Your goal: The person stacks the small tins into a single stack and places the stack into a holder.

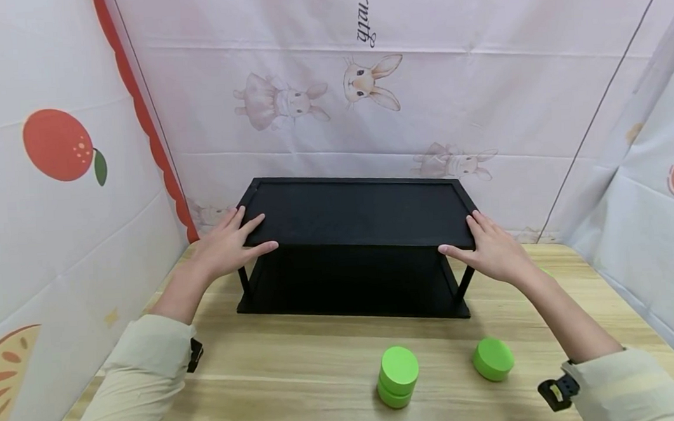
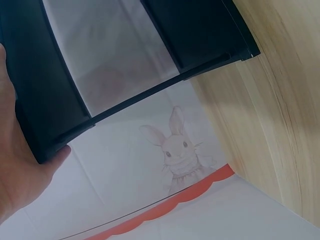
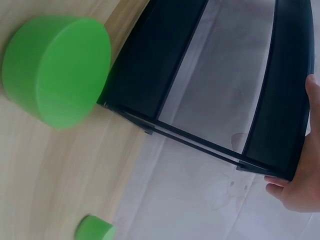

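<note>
A black two-tier rack [image 1: 360,212] stands on the wooden table, its flat upper board held over the lower board [image 1: 346,283] by thin posts. My left hand [image 1: 224,245] holds the left end of the upper board, with fingers on its top and side and the thumb at the front edge. At the right front corner, my right hand [image 1: 496,246] holds the same board, fingers over the end and thumb along the front. The right wrist view shows fingertips [image 3: 276,189] beyond the board's end. Both hands are apart from the green cylinders.
In front of the rack stands a green cylinder [image 1: 399,372] with a seam around it, perhaps two stacked. A shorter green cylinder [image 1: 493,359] sits to its right. Another green piece [image 1: 546,272] is mostly hidden by the right forearm. Printed cloth walls [image 1: 321,135] enclose the table.
</note>
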The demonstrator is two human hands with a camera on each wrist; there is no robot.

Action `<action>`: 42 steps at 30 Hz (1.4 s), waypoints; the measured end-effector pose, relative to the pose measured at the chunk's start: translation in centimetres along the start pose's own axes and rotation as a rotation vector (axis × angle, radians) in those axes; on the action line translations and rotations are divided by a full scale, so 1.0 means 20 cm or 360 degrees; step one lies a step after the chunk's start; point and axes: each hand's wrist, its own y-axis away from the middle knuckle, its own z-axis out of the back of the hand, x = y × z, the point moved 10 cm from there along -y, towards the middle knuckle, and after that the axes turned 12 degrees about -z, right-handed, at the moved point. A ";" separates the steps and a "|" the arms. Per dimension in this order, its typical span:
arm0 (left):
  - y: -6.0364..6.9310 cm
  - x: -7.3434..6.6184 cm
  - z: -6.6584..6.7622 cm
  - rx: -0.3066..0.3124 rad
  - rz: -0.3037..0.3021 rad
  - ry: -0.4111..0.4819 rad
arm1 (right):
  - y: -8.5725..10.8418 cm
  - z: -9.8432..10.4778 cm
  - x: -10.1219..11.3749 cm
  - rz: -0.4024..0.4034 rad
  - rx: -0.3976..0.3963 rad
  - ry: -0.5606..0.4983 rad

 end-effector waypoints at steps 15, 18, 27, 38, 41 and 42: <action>-0.03 -0.01 -0.01 0.0009 0.0014 -0.0042 | -0.03 0.02 -0.03 0.0017 -0.0025 0.0012; -0.03 -0.02 0.00 0.0008 0.0020 -0.0029 | -0.04 0.02 -0.04 0.0009 -0.0014 0.0008; -0.04 -0.04 0.00 0.0003 0.0014 -0.0017 | -0.03 0.03 -0.05 0.0011 0.0004 0.0002; -0.04 -0.04 0.00 0.0014 0.0010 -0.0006 | -0.04 0.02 -0.06 0.0007 0.0029 -0.0007; -0.03 -0.04 -0.01 0.0025 0.0021 -0.0004 | -0.05 0.01 -0.06 0.0013 0.0031 -0.0010; -0.03 -0.04 0.00 0.0027 0.0024 -0.0002 | -0.05 0.01 -0.06 0.0015 0.0029 -0.0012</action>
